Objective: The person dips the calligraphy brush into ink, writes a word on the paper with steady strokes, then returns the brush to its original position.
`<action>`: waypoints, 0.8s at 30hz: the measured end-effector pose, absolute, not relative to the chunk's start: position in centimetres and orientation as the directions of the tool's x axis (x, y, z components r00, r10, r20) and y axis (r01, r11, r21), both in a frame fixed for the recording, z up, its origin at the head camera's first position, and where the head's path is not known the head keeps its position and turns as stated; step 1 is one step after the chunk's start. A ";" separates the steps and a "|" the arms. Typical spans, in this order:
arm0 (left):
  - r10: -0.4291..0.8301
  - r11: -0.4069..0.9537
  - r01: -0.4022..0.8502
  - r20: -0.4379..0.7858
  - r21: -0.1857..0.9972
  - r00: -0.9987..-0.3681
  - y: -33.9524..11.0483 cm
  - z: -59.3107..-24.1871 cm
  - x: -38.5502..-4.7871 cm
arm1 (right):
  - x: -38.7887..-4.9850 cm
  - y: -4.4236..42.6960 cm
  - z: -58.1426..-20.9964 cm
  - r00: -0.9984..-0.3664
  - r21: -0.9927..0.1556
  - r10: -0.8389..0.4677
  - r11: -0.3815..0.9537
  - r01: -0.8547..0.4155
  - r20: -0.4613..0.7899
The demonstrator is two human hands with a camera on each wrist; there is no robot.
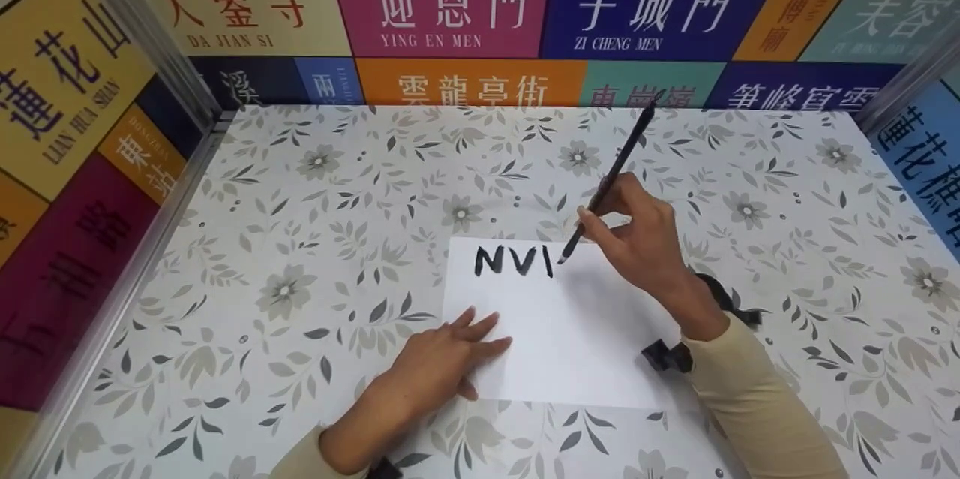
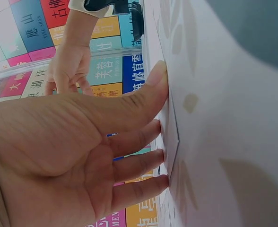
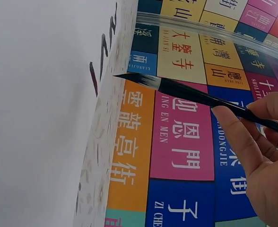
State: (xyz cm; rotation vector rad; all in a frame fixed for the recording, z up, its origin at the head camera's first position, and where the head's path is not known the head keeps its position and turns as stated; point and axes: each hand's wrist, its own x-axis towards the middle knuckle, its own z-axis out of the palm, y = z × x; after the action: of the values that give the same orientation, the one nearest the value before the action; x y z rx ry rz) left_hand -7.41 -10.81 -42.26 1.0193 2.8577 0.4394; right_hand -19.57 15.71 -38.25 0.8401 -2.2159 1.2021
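A dark writing brush (image 1: 619,162) is pinched between the thumb and fingers of my right hand (image 1: 643,239). In the right wrist view the brush's inked tip (image 3: 134,79) is raised off the paper. On the white sheet of paper (image 1: 570,344) stand black brush strokes (image 1: 514,261) that read "NVI", just left of the tip. My left hand (image 1: 442,359) rests its spread fingertips on the sheet's left part. From the left wrist view, the thumb (image 2: 151,90) and the other fingers of that hand press down at the paper's edge.
A floral-patterned cloth (image 1: 300,216) covers the table under the paper. Upright panels with coloured blocks of lettering (image 1: 450,2) stand along the back and both sides. Black straps (image 1: 724,295) sit on the right wrist.
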 end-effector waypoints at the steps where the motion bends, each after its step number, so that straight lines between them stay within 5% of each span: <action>1: 0.633 0.737 0.612 0.025 0.288 -0.774 -10.8 -42.3 -7.4 | -19.7 15.8 -38.2 -0.692 -0.564 -0.272 0.422 -0.710 0.669; 24: 0.637 0.737 0.612 0.008 0.287 -0.771 -10.9 -42.2 -7.4 | -21.1 16.2 -40.4 -0.695 -0.542 -0.218 0.484 -0.687 0.685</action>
State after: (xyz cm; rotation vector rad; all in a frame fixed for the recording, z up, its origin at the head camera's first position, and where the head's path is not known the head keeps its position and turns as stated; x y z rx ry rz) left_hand -7.43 -10.87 -42.24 1.0242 2.8425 0.4207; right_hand -21.14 16.19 -40.38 0.7449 -2.1942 1.1439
